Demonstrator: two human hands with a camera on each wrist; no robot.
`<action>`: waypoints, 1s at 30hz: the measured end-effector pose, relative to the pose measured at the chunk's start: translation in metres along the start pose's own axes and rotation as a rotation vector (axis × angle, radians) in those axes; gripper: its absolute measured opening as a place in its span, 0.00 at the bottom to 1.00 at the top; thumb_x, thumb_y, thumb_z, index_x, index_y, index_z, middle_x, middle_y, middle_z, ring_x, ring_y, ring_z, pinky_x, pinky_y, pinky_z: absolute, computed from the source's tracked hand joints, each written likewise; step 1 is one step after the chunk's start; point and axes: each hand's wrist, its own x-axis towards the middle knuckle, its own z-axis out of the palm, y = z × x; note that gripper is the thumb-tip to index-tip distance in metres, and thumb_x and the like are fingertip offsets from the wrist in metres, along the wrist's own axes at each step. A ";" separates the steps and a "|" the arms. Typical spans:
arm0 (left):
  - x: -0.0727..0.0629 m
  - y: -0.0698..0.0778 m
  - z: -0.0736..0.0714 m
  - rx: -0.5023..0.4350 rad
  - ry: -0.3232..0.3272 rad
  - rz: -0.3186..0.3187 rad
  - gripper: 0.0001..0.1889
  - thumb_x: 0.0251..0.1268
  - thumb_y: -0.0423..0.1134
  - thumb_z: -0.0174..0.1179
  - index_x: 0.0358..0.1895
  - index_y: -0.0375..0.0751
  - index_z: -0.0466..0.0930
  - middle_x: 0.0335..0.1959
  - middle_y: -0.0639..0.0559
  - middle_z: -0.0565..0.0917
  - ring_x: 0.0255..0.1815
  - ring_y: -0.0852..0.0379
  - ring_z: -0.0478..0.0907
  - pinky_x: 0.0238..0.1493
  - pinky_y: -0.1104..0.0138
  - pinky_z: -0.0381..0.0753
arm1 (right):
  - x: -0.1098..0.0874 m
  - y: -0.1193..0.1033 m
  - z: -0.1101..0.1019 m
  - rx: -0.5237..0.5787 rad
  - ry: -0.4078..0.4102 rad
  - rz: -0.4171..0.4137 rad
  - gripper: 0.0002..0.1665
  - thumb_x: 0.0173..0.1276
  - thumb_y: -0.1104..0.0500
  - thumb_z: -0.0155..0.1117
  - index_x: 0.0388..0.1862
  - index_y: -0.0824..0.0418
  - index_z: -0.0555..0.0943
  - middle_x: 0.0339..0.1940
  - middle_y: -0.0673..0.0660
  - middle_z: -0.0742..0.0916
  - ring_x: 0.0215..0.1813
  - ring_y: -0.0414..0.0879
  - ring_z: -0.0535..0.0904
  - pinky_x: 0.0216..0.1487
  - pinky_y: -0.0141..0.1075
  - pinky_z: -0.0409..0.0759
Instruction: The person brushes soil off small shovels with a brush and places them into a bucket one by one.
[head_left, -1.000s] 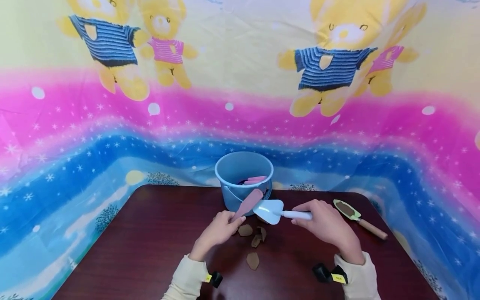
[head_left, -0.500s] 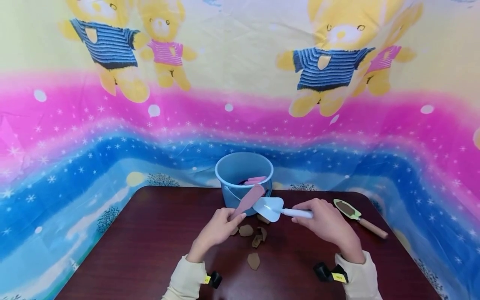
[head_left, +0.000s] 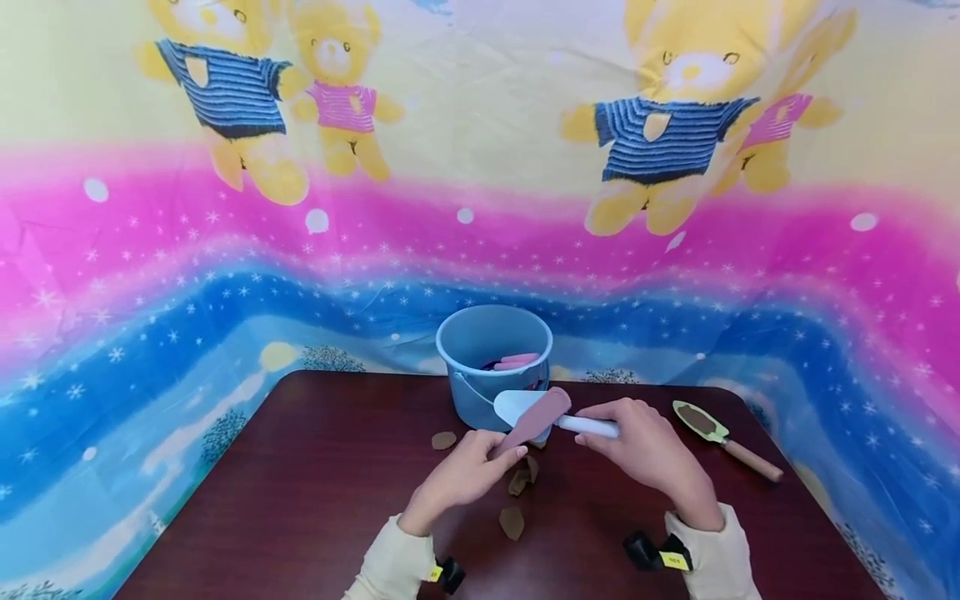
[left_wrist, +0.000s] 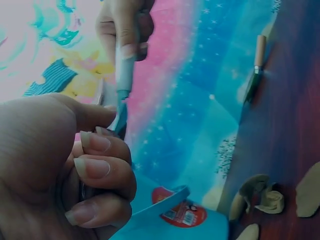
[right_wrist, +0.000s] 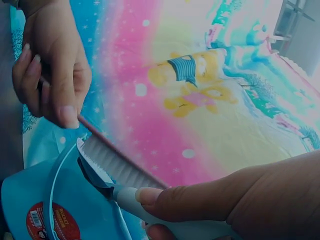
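Observation:
My left hand [head_left: 467, 473] grips the handle end of a pink-backed brush [head_left: 542, 413]. Its pale bristles [right_wrist: 120, 162], visible in the right wrist view, lie against or very close to the trowel blade. With my right hand [head_left: 651, 446] I hold a small trowel by its whitish handle [head_left: 591, 426]. The trowel's light blue blade [head_left: 510, 406] points left, partly covered by the brush in the head view. Both tools are in front of a blue bucket [head_left: 471, 402]. Flat brown pieces [head_left: 512, 523] lie on the table beneath, some hidden by my left hand.
Pink-handled items [head_left: 516, 362] stick up inside the bucket. A green-edged trowel with a wooden handle [head_left: 753, 460] and brown matter on its blade lies at the table's right. One brown piece [head_left: 444, 440] is left of the others. A bear-printed cloth [head_left: 465, 250] hangs behind the table.
My left hand has moved right, taking the brush across the trowel blade. The blade's tip now shows on the brush's left. My right hand has stayed nearly in place.

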 end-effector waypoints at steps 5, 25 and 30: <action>0.002 -0.007 0.001 0.042 0.012 -0.025 0.15 0.78 0.49 0.55 0.33 0.46 0.79 0.15 0.56 0.67 0.14 0.62 0.61 0.18 0.71 0.63 | -0.001 0.002 0.000 -0.004 -0.007 0.004 0.16 0.65 0.55 0.75 0.52 0.54 0.89 0.31 0.47 0.87 0.27 0.42 0.75 0.32 0.38 0.72; -0.003 -0.031 -0.044 0.145 0.176 -0.111 0.18 0.78 0.47 0.57 0.28 0.41 0.76 0.13 0.56 0.65 0.12 0.61 0.61 0.16 0.70 0.61 | 0.002 0.008 -0.008 0.050 -0.079 0.069 0.14 0.69 0.52 0.70 0.49 0.57 0.89 0.21 0.48 0.80 0.24 0.44 0.69 0.28 0.37 0.70; -0.005 -0.029 -0.047 0.117 0.175 -0.116 0.17 0.77 0.47 0.57 0.28 0.44 0.76 0.13 0.56 0.65 0.12 0.61 0.60 0.15 0.70 0.60 | 0.005 0.010 -0.004 0.057 -0.092 0.066 0.12 0.73 0.57 0.66 0.49 0.62 0.86 0.22 0.50 0.78 0.24 0.44 0.68 0.29 0.37 0.70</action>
